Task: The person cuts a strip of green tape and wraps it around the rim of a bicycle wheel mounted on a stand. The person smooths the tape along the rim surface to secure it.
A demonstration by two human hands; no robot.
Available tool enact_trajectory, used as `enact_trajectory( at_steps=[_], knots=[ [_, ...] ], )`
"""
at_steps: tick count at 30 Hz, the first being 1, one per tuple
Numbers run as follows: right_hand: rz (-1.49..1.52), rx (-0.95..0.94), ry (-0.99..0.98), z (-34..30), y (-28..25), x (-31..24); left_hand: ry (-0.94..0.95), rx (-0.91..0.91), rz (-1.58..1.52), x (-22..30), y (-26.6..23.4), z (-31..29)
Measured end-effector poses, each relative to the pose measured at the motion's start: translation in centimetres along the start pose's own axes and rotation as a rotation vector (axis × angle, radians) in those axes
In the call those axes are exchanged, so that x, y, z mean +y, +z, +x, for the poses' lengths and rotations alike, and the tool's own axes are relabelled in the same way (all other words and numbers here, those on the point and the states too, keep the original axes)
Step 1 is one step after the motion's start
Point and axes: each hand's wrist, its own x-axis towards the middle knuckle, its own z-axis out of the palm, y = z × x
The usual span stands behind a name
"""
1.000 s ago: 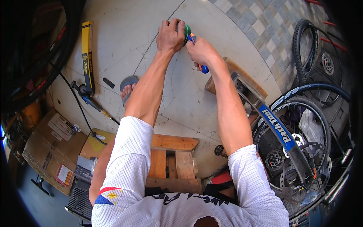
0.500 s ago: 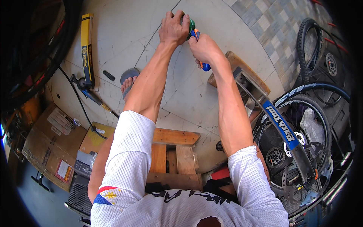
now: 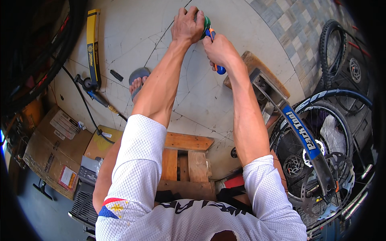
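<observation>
My left hand (image 3: 187, 25) is closed around a green rounded object (image 3: 207, 22), mostly hidden behind the fingers, so its kind is unclear. My right hand (image 3: 220, 51) grips a pliers-like hand tool with blue and orange handles (image 3: 220, 70). The handle ends stick out below the fist, and the tool's upper end meets the green object. My fingers hide most of its jaws. Both arms reach far forward over the pale floor.
A wooden block (image 3: 257, 72) sits under a metal truing stand with a blue arm (image 3: 299, 130). Bicycle wheels (image 3: 333, 94) crowd the right. A yellow-and-black long box (image 3: 93, 48), an inflator gauge (image 3: 87, 83) and cardboard boxes (image 3: 52, 144) lie left. A low wooden stool (image 3: 189, 141) stands below me.
Both hands stay together at the green object, shifting only slightly. The whole view has moved a little. My grip on the tool and the object looks the same.
</observation>
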Motion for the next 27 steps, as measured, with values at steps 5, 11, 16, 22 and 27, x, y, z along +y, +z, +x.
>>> enact_trajectory(
  at_steps=[5,11,16,22,27],
  knots=[
    [0.0,-0.019,-0.002,-0.1,0.2,0.2,-0.005,-0.005,0.0,-0.1,0.0,0.0],
    [0.027,-0.01,-0.025,-0.3,0.5,0.5,-0.011,0.013,0.015,-0.1,0.2,-0.2],
    [0.022,-0.019,0.012,-0.7,0.5,0.2,0.041,0.065,0.043,-0.6,0.5,0.1],
    [0.034,-0.006,0.025,-1.0,0.8,0.4,0.035,0.063,0.043,-0.7,0.6,0.1],
    [0.023,-0.005,0.035,-1.0,1.2,0.5,0.011,0.06,0.022,-0.4,0.5,0.0]
  ],
)
